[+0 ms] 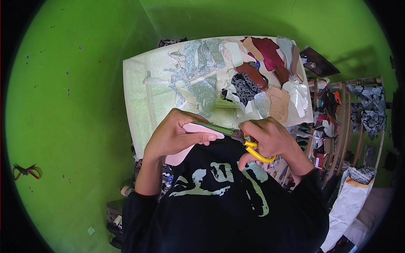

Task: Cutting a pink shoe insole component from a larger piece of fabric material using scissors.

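A pale pink, sole-shaped piece (180, 157) is pinched in my left hand (175, 133), its thumb lying across the front and its lower end hanging below the palm. My right hand (265, 137) grips the yellow handles of a pair of scissors (235, 133). The blades point left and lie along the upper edge of the pink piece, close to my left fingers. How far the blades are apart, I cannot tell. Both hands are held in front of my chest, over the near edge of the table.
A table with a whitish cover (145, 90) bears glittery grey sheet scraps (204, 90), a dark red cloth (270, 52), a brown sole-shaped piece (252, 76) and beige pieces (278, 103). Wooden racks (344, 122) with materials stand at right, above a white sack (350, 202). A green wall (63, 105) rises at left.
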### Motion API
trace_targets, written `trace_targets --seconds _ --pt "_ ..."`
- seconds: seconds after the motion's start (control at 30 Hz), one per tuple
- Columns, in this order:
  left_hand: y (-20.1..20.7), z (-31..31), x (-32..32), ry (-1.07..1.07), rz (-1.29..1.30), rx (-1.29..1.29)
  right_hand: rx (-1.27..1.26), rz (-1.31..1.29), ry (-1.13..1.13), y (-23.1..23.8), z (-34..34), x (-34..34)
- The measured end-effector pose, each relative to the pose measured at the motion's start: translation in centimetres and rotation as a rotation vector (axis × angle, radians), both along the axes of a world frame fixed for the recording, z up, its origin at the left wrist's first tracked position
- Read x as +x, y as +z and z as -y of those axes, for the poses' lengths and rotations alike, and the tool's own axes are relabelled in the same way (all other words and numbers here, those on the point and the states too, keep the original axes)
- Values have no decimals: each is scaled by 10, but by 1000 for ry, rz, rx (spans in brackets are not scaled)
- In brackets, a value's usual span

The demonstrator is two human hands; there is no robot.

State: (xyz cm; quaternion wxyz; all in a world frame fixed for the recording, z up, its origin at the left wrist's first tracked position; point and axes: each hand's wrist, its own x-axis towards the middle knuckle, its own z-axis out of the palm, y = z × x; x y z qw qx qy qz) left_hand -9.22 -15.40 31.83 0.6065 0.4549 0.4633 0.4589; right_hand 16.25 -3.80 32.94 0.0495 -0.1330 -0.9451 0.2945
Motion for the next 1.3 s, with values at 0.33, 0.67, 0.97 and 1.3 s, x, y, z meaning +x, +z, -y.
trace_targets --seconds 0.33,0.67,0.97,1.3 --pt "-10 1 -4 5 38 -14 -52 -84 24 3 -5 -11" --pt "-14 2 -8 -14 60 25 -57 -1 8 5 -3 -11" --pt "-12 2 -10 18 61 -16 -147 -124 -55 -10 -7 -11" --pt "-49 -33 13 647 254 -124 -1043 -537 -472 -76 43 -84"
